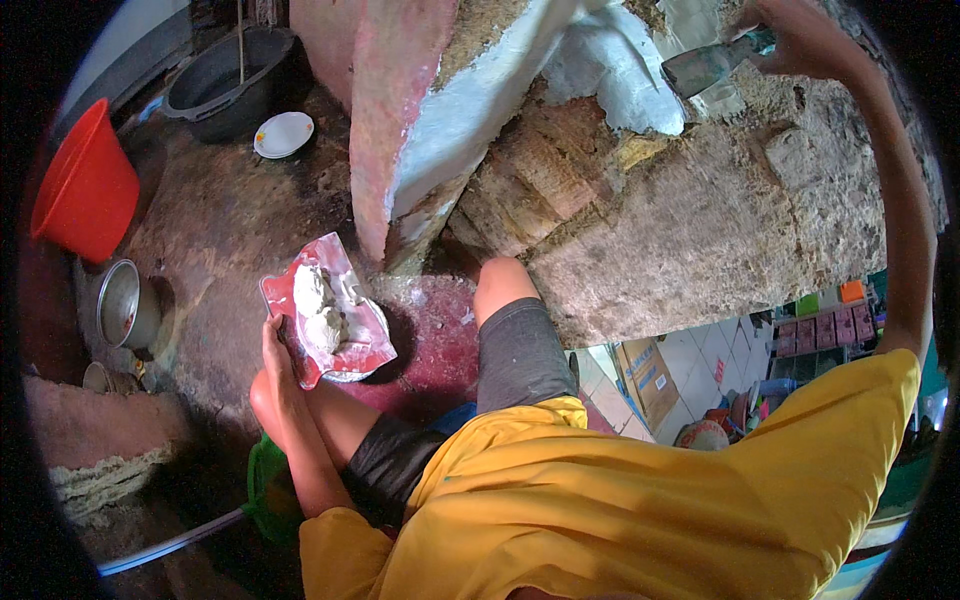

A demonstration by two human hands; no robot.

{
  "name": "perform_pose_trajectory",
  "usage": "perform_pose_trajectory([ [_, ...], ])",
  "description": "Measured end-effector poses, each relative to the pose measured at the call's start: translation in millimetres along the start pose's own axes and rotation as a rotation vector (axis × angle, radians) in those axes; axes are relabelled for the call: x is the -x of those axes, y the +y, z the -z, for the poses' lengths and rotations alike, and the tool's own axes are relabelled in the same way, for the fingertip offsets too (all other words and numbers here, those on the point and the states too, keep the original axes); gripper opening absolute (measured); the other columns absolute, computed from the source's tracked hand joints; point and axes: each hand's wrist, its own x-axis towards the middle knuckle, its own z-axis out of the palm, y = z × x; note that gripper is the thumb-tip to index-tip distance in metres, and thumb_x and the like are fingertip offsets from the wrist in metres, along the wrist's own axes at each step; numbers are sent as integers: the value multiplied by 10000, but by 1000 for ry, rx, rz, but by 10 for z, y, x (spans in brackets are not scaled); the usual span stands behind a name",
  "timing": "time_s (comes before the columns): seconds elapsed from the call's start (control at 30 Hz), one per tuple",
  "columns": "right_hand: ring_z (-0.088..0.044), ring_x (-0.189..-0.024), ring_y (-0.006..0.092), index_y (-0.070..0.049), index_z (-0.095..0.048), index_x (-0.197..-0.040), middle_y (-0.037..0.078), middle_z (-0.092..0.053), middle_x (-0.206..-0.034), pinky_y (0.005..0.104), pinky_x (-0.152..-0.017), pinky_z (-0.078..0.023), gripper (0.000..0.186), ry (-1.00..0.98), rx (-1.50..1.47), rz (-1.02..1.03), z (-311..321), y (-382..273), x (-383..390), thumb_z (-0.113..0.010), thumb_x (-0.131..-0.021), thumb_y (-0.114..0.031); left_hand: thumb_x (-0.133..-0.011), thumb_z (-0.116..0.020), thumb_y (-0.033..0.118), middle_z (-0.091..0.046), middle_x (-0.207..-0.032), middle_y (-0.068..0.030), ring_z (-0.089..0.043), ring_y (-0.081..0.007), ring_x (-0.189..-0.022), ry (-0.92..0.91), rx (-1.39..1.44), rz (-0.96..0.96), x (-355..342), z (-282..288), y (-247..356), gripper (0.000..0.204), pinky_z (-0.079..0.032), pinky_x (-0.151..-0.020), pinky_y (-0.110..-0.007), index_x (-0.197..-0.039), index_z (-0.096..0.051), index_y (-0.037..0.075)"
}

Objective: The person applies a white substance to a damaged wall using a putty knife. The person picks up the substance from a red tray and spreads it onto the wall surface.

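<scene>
My left hand (277, 350) grips the edge of a red and white sheet, perhaps a flattened packet (366, 345), above my knee. Lumps of white putty (322, 312) lie on top of it. My right arm reaches far up to the rough wall at the top right. There my right hand (808, 42) is closed around the handle of a putty knife (705, 70). Its flat grey blade lies at the edge of a smooth white putty patch (610, 75) on the wall. The fingertips are partly hidden.
At left are a red bucket (90, 185), a metal pot (130, 305), a black basin (235, 85) and white plates (284, 134). A pinkish wall edge (385, 120) stands ahead. A pale hose (170, 545) crosses the lower left. A cardboard box (648, 380) lies on tiles beyond the wall.
</scene>
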Motion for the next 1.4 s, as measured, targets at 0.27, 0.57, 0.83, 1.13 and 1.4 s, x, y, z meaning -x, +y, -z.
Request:
perform_pose_trajectory([
  [0.27, -628, -683, 281, -207, -711, -973, 97, -649, -707, 387, -617, -480, 403, -11, 57, 42, -50, -32, -106, -769, -603, -357, -896, -514, 247, -624, -915, -62, -569, -163, -769, 21, -54, -8, 38, 12, 19, 301, -461, -755, -294, -1153, -539, 92],
  [0.57, -634, -747, 276, -231, -709, -980, 102, -658, -747, 392, -669, -476, 421, -47, 80, -18, -71, -11, -170, -781, -592, -378, -902, -513, 247, -627, -908, -65, -567, -160, -758, 35, -113, -15, 72, -19, 50, 304, -462, -747, -289, -1166, -537, 98],
  [0.83, -632, -769, 294, -214, -701, -1005, 116, -659, -771, 392, -685, -483, 445, 34, 82, 16, -117, 29, -142, -783, -593, -362, -907, -512, 247, -630, -901, -67, -566, -158, -749, 52, -163, -18, 89, -24, 79, 307, -462, -740, -284, -1178, -536, 104],
  [1.13, -630, -771, 303, -190, -701, -987, 128, -649, -756, 403, -690, -486, 433, 4, 85, -14, -216, 135, -138, -780, -592, -349, -913, -511, 248, -633, -894, -70, -564, -155, -739, 65, -213, -26, 111, -39, 93, 311, -462, -732, -279, -1191, -534, 110],
  [1.4, -629, -794, 301, -196, -698, -998, 122, -652, -776, 402, -697, -487, 414, -63, 25, -106, -210, 41, -19, -777, -615, -332, -919, -511, 248, -636, -887, -72, -563, -152, -730, 76, -261, -29, 134, -23, 113, 315, -463, -725, -274, -1203, -533, 115],
])
